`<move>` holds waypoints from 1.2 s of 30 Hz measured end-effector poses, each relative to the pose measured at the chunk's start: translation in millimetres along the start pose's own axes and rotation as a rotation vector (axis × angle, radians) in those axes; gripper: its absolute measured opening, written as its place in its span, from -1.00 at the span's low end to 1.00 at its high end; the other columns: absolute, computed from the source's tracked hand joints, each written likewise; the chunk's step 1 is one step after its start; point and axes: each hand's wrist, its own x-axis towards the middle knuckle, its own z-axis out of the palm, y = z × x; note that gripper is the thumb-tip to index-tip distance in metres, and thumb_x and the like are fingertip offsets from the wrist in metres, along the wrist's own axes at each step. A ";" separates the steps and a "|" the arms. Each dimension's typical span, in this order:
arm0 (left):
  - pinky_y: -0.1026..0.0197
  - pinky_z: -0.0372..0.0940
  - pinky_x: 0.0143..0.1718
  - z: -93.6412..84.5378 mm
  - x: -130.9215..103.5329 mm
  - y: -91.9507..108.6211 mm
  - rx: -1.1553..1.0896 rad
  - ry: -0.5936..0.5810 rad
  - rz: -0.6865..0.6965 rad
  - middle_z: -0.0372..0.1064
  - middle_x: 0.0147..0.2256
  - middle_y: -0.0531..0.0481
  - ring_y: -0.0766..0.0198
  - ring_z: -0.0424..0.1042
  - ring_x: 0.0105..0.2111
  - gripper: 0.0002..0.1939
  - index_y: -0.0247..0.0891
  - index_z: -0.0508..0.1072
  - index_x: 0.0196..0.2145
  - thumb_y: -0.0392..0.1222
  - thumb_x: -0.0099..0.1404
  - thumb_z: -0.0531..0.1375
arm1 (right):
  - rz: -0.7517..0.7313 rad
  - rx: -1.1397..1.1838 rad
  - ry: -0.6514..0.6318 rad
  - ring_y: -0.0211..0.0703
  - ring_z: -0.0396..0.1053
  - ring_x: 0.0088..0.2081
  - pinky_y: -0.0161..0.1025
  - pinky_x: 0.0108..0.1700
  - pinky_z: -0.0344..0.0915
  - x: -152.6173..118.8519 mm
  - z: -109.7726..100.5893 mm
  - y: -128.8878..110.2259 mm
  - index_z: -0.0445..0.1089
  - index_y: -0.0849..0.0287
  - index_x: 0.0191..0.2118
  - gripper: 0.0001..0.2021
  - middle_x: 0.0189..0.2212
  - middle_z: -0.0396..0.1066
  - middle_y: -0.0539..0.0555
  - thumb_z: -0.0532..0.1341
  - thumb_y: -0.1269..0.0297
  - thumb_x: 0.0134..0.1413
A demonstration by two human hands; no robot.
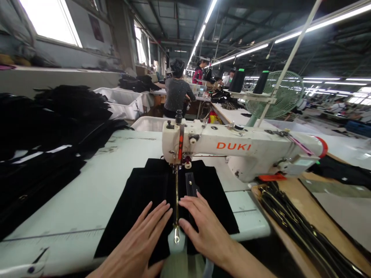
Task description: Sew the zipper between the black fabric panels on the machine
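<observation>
Black fabric point(145, 197) lies flat on the sewing machine table, its far end under the presser foot of a white sewing machine point(208, 143) marked DUKI. Down the middle of the cloth runs a gold zipper point(177, 193), with its gold pull at the near end. My left hand point(145, 235) rests with fingers stretched on the fabric left of the zipper. On the right side my right hand point(203, 224) lies flat, thumb and fingertips close to the zipper. A small dark zippered patch point(190, 183) sits just beyond the right fingers.
Tall piles of black fabric pieces point(58, 116) fill the left. Black zippers with gold teeth point(292, 216) lie on a wooden board at the right. White bins point(124, 102), thread cones point(237, 81), a green fan point(278, 94) and a seated person point(177, 90) are beyond the machine.
</observation>
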 end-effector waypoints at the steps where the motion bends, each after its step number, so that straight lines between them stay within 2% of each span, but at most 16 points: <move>1: -0.13 0.22 0.17 2.6 -5.0 -1.0 -0.007 0.042 -0.011 0.13 0.30 -0.20 -0.03 0.11 0.30 -0.17 -0.27 0.01 0.39 -0.39 0.19 0.16 | -0.007 0.015 0.008 -0.06 0.22 0.23 0.16 0.40 -0.11 -6.2 2.6 -3.4 0.30 0.21 0.15 -0.56 0.11 0.36 0.14 0.32 0.33 0.18; 2: -0.05 0.23 0.18 4.6 -8.3 -4.1 -0.022 0.064 -0.026 0.19 0.28 -0.11 0.06 0.15 0.28 -0.21 -0.19 0.06 0.37 -0.44 0.20 0.10 | -0.012 0.016 0.020 -0.01 0.22 0.22 0.18 0.40 -0.14 -10.7 5.7 -6.0 0.31 0.22 0.14 -0.48 0.10 0.36 0.16 0.40 0.27 0.09; 4: 0.09 0.28 0.14 5.0 -10.6 -13.3 -0.062 0.096 -0.063 0.28 0.23 0.02 0.15 0.25 0.23 -0.35 -0.07 0.17 0.32 -0.42 0.31 0.05 | -0.028 -0.008 0.040 0.06 0.22 0.21 0.23 0.40 -0.16 -15.4 12.5 -8.9 0.31 0.23 0.12 -0.36 0.09 0.36 0.18 0.49 0.18 -0.05; 6: 0.16 0.33 0.09 -0.4 -9.3 -20.1 -0.081 0.116 -0.092 0.31 0.21 0.07 0.18 0.31 0.19 -0.46 -0.03 0.22 0.29 -0.33 0.40 0.06 | -0.055 -0.047 0.056 0.08 0.22 0.21 0.27 0.39 -0.18 -16.7 18.5 -9.8 0.32 0.19 0.12 -0.41 0.08 0.37 0.15 0.46 0.22 -0.02; 8: 0.15 0.29 0.13 -9.1 -6.3 -19.6 -0.076 0.131 -0.077 0.29 0.23 0.07 0.19 0.30 0.20 -0.40 -0.04 0.19 0.32 -0.37 0.37 0.05 | -0.093 -0.086 0.058 0.05 0.23 0.20 0.27 0.39 -0.15 -17.2 22.3 -10.0 0.31 0.17 0.14 -0.52 0.08 0.37 0.13 0.34 0.35 0.10; 11: 0.03 0.15 0.25 -19.0 -0.5 -7.3 -0.029 0.145 0.026 0.29 0.23 0.02 0.21 0.26 0.23 -0.18 -0.11 0.08 0.37 -0.53 0.17 0.00 | -0.196 -0.167 0.070 -0.02 0.28 0.16 0.13 0.38 -0.02 -18.9 24.9 -10.0 0.26 0.26 0.21 -0.51 0.08 0.37 0.17 0.13 0.57 0.15; 14: -0.02 0.15 0.27 -18.0 3.8 5.5 0.032 0.134 0.102 0.34 0.19 -0.05 0.20 0.32 0.20 -0.08 -0.20 -0.01 0.40 -0.59 0.09 -0.04 | -0.294 -0.263 0.121 -0.03 0.31 0.12 0.01 0.35 0.10 -20.9 28.2 -10.4 0.26 0.37 0.20 -0.47 0.04 0.39 0.22 0.03 0.68 0.09; 17: -0.01 0.23 0.22 -10.6 4.2 9.7 0.082 0.147 0.130 0.40 0.14 -0.10 0.17 0.36 0.16 -0.07 -0.27 -0.09 0.42 -0.59 0.09 -0.06 | -0.338 -0.309 0.212 0.02 0.36 0.05 0.02 0.30 0.21 -23.0 33.1 -12.4 0.30 0.44 0.14 -0.50 -0.03 0.41 0.26 0.00 0.69 0.06; 19: 0.01 0.27 0.20 -6.7 3.2 9.4 0.107 0.161 0.122 0.42 0.12 -0.11 0.17 0.37 0.16 -0.05 -0.27 -0.16 0.43 -0.60 0.10 -0.07 | -0.341 -0.302 0.268 0.05 0.37 0.03 0.05 0.25 0.27 -24.8 34.9 -14.6 0.29 0.46 0.14 -0.51 -0.06 0.42 0.28 0.00 0.67 0.06; 21: 0.05 0.27 0.20 -5.3 2.1 9.1 0.105 0.161 0.109 0.42 0.12 -0.10 0.18 0.37 0.16 -0.05 -0.25 -0.21 0.44 -0.60 0.12 -0.08 | -0.304 -0.244 0.281 0.05 0.39 0.00 0.07 0.22 0.31 -26.6 34.3 -16.3 0.30 0.39 0.14 -0.54 -0.08 0.42 0.25 0.02 0.64 0.11; 25: 0.08 0.30 0.18 -8.4 1.3 10.8 0.067 0.146 0.094 0.39 0.15 -0.07 0.18 0.38 0.15 0.00 -0.20 -0.31 0.44 -0.61 0.10 -0.09 | -0.042 -0.073 0.247 0.03 0.40 -0.02 -0.01 0.09 0.43 -27.3 30.6 -15.9 0.34 0.20 0.08 -0.61 -0.04 0.39 0.18 0.20 0.53 0.12; 27: 0.07 0.33 0.15 -9.8 1.4 11.6 0.074 0.138 0.094 0.40 0.14 -0.08 0.17 0.40 0.13 0.01 -0.20 -0.36 0.44 -0.61 0.09 -0.09 | 0.024 -0.043 0.242 0.05 0.39 -0.01 0.01 0.06 0.44 -26.4 30.7 -14.5 0.36 0.16 0.06 -0.59 -0.03 0.39 0.16 0.25 0.54 0.08; 32: 0.10 0.29 0.19 -6.3 1.5 10.5 0.065 0.151 0.077 0.40 0.14 -0.05 0.20 0.38 0.15 0.01 -0.18 -0.33 0.44 -0.62 0.09 -0.09 | -0.080 -0.064 0.313 0.02 0.40 -0.03 0.08 0.13 0.37 -23.2 35.6 -12.8 0.41 0.13 -0.02 -0.70 -0.10 0.43 0.10 0.19 0.54 0.16; 36: 0.12 0.27 0.20 -2.9 1.7 10.7 0.061 0.159 0.089 0.39 0.15 -0.05 0.21 0.38 0.15 -0.03 -0.21 -0.27 0.44 -0.60 0.12 -0.08 | -0.217 -0.213 0.326 -0.02 0.41 -0.05 0.03 0.16 0.35 -20.9 40.3 -15.0 0.38 0.20 0.02 -0.64 -0.11 0.46 0.15 0.04 0.62 0.19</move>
